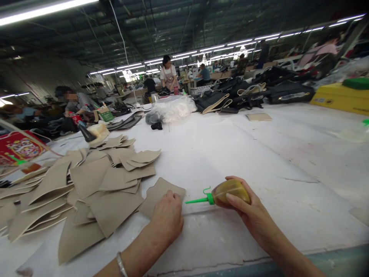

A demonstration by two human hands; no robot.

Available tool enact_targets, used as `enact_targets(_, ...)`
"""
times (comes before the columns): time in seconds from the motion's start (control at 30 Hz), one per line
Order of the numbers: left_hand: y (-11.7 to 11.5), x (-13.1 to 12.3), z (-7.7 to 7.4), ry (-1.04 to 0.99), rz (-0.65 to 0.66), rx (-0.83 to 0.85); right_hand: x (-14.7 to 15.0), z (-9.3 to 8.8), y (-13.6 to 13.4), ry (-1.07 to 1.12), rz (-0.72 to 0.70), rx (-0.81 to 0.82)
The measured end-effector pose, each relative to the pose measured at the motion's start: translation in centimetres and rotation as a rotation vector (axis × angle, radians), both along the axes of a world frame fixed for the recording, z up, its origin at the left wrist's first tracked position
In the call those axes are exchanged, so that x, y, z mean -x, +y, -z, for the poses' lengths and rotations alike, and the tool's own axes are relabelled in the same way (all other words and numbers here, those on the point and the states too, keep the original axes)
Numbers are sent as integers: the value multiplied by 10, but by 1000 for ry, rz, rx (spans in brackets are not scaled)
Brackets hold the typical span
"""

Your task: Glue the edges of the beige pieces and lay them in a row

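Note:
My right hand (245, 209) is wrapped round a yellow-brown glue bottle (230, 191) with a green nozzle (198, 200) pointing left. My left hand (168, 215), fingers curled, presses on the near edge of a beige cut piece (161, 194) lying flat on the white table (230, 154). The nozzle tip hovers just right of that piece. A silver bracelet sits on my left wrist.
Several overlapping beige cut pieces (86, 184) spread over the table's left side. A clear plastic bag (173, 107), black bags (230, 98) and a yellow box (340, 98) stand at the far side. Other people work at benches behind. A red patterned box (17, 148) lies far left.

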State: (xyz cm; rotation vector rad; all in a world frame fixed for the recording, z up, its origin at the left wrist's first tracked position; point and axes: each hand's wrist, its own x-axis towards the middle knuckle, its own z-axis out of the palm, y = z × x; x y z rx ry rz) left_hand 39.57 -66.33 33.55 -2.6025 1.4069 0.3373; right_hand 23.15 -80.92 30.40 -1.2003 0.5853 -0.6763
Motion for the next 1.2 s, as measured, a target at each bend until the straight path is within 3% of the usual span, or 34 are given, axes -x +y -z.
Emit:
enact_targets(0.13, 0, -12, -2, -24, 56, -1, 1, -8, 1, 83, 30, 192)
enact_targets(0.3, 9, -36, -3, 61, 165, 142, -7, -16, 4, 99, 22, 436)
enact_targets(0.67, 15, -52, 6, 148, 164, 246, -35, -24, 11, 145, -53, 841)
enact_targets(1.2, 24, -61, 12, 230, 161, 341, -51, -33, 17, 194, -156, 1052)
